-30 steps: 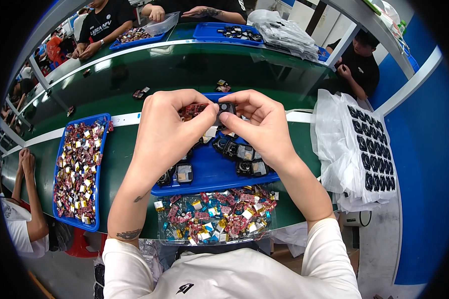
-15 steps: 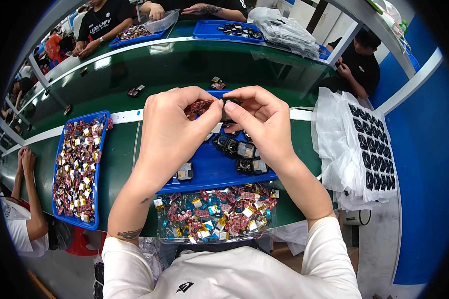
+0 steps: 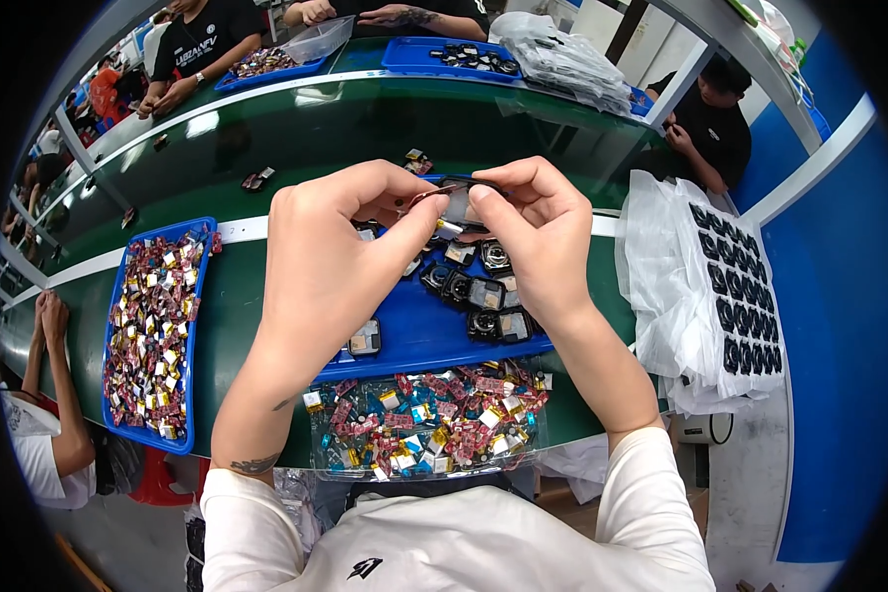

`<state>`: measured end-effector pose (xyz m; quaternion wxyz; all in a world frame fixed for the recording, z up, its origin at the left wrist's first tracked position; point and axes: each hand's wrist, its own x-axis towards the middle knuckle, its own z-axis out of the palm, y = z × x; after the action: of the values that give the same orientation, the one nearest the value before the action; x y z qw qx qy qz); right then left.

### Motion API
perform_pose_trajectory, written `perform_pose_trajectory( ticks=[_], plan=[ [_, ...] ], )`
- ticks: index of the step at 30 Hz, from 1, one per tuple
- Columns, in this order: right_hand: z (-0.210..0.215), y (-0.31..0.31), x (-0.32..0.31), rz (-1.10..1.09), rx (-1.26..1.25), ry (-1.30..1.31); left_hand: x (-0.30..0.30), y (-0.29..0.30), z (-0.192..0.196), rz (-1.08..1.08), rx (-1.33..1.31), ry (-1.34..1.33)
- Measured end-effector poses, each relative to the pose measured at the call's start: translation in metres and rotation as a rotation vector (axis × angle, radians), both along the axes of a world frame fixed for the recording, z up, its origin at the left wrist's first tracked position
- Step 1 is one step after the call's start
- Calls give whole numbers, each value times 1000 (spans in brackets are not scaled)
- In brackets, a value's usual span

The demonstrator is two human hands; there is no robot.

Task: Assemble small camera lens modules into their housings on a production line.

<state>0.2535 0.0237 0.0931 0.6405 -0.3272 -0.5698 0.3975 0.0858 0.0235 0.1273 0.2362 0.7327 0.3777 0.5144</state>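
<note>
Above the blue tray (image 3: 405, 340), my left hand (image 3: 321, 237) pinches a red circuit board (image 3: 432, 194) between thumb and fingers. A small white battery (image 3: 449, 229) hangs below the board. My right hand (image 3: 541, 237) grips a black plastic housing (image 3: 459, 207) close against it, its greyish inner side partly showing. Fingers hide much of both parts, so I cannot tell whether they touch. Under my hands lie several black housings (image 3: 485, 294) in the tray, and one black housing (image 3: 365, 338) sits apart at its left.
A clear plastic tray (image 3: 322, 449) of boards with batteries stands nearest me. To the left is a blue tray (image 3: 191, 370) of similar boards; to the right, white sheets (image 3: 651, 296) and rows of black parts (image 3: 738, 286). Boards (image 3: 258, 180) lie on the green belt (image 3: 345, 133). People work around it.
My right hand has shifted slightly right and up, turning the housing so its inside shows. The board in my left hand has tilted edge-on. Boards on the belt have drifted left.
</note>
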Motion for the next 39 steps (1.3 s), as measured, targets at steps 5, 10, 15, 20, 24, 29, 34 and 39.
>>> perform_pose_trajectory(
  ticks=[5,10,15,20,24,29,34,39],
  plan=[
    [10,-3,3,43,-73,14,-8,0,6,53,216,229],
    [6,-1,4,43,-12,-2,-11,6,2,-296,-406,-97],
    [10,-4,1,-94,96,-72,-5,15,-7,-380,-461,-236],
    [9,-2,2,-112,115,-68,-4,18,-11,-383,-426,-269],
    [9,0,7,-63,71,-45,-3,17,-10,-388,-439,-246],
    [8,-1,4,-88,88,-73,-2,18,-13,-354,-440,-240],
    [10,-3,3,-39,121,-114,4,19,-11,-266,-393,-313],
    [11,1,8,-30,23,-167,-4,26,-8,-213,-370,-173]
  ],
)
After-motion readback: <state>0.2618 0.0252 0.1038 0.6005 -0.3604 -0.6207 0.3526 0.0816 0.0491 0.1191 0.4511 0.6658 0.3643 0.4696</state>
